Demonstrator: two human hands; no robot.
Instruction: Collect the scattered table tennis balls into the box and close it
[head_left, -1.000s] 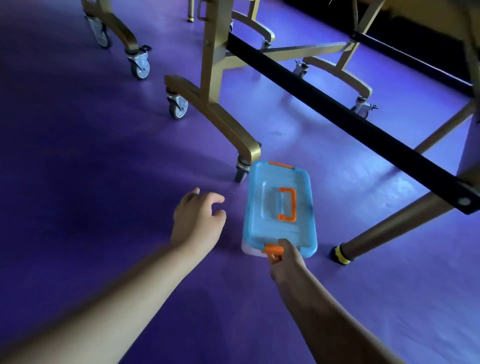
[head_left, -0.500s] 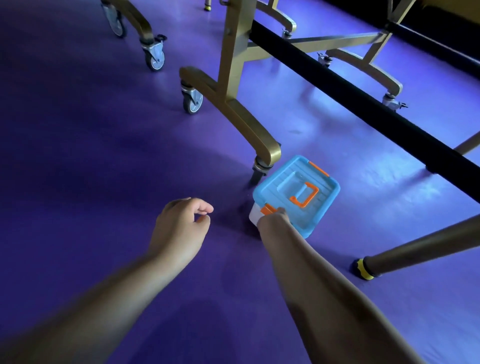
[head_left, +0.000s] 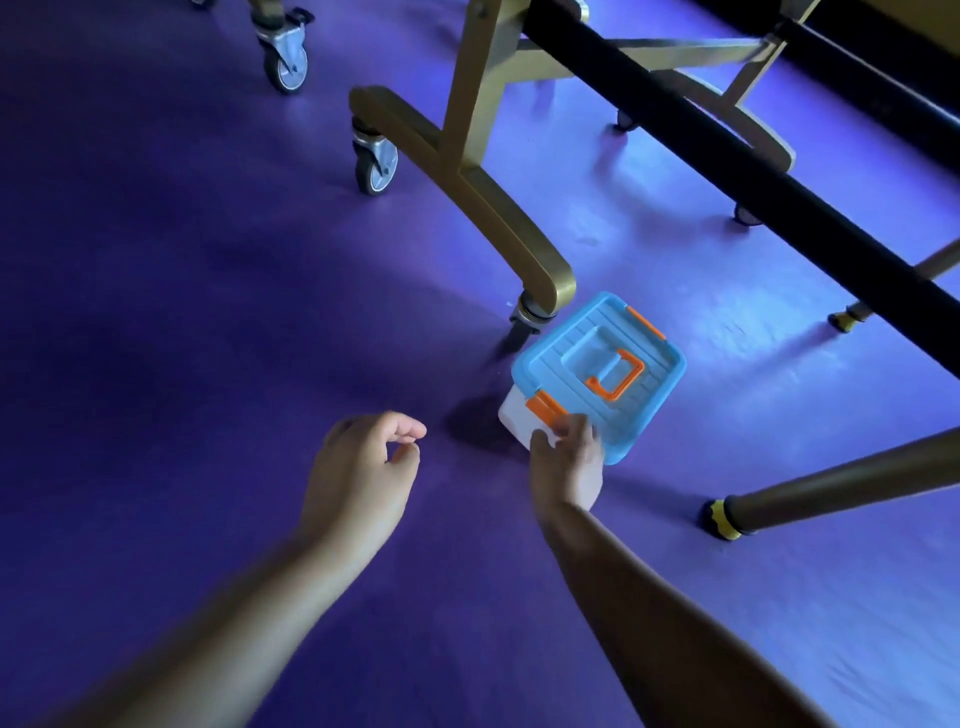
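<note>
Tilted further now, box (head_left: 597, 374) gripped by right hand (head_left: 566, 460); left hand (head_left: 358, 467) loosely curled, empty.

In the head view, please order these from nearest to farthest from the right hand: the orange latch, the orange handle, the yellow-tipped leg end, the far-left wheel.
From the right hand:
1. Orange latch, at its fingertips, near end of the box.
2. Orange handle, on the lid's middle.
3. Yellow-tipped leg end, on the right.
4. Far-left wheel, top left.
</note>
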